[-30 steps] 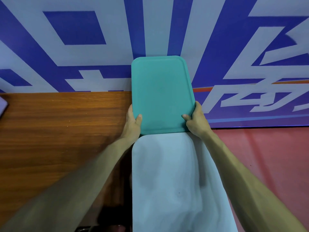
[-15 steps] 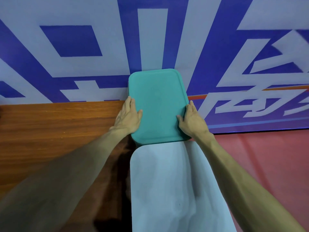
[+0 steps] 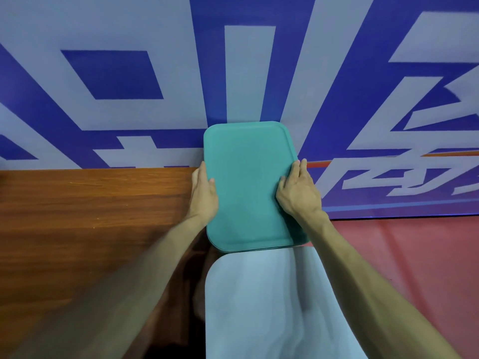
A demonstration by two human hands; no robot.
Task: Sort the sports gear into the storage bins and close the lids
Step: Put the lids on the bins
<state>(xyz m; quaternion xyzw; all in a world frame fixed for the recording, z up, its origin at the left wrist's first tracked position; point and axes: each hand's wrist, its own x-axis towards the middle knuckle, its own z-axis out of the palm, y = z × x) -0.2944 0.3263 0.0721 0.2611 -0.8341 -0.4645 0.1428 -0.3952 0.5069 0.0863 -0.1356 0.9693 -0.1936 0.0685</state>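
left hand (image 3: 203, 193) and right hand (image 3: 298, 193) press straight-fingered on teal lid (image 3: 246, 182); banner (image 3: 166, 35) writing illegible.

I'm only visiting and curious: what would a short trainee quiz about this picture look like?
1. True or false: only the left hand touches the teal lid.
2. What lies beside the lid on the left hand's side? A) a sink B) wooden surface C) a basketball
3. Fill in: the banner behind the lid is blue and ____.
Key: 1 false, the right hand touches it too; 2 B; 3 white.
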